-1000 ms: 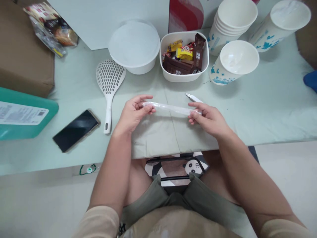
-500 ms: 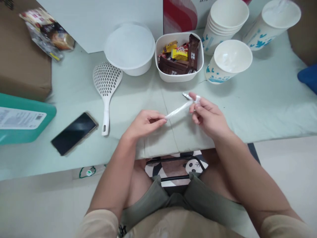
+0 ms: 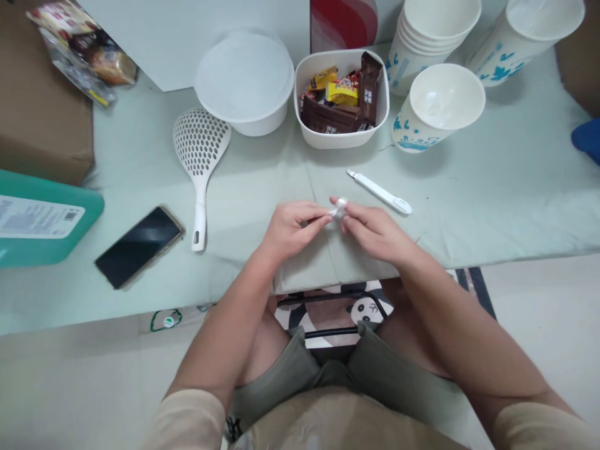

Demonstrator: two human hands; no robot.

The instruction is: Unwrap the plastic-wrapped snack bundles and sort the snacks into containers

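Observation:
A translucent white plastic strip (image 3: 339, 207) is bunched between my two hands near the front of the table. My left hand (image 3: 297, 226) is closed, thumb and fingertips pinching one end of it. My right hand (image 3: 375, 230) is closed on the rest, and part of the strip loops around a fingertip. The fingertips of both hands almost touch. Just beyond my right hand lies a slim white utility knife (image 3: 380, 192), which neither hand touches. The strip's exact kind is hard to make out.
Behind my hands stand a white tub of wrapped snacks (image 3: 341, 139), a lidded white bowl (image 3: 246, 87) and several paper cups (image 3: 440, 106). To the left are a white slotted skimmer (image 3: 200, 169), a phone (image 3: 139, 247), a green jug (image 3: 42, 219) and a cardboard box (image 3: 47, 119).
My hands have come together, and the strip stretched between them is now bunched short. My right hand moved left and nearer to me, uncovering the utility knife.

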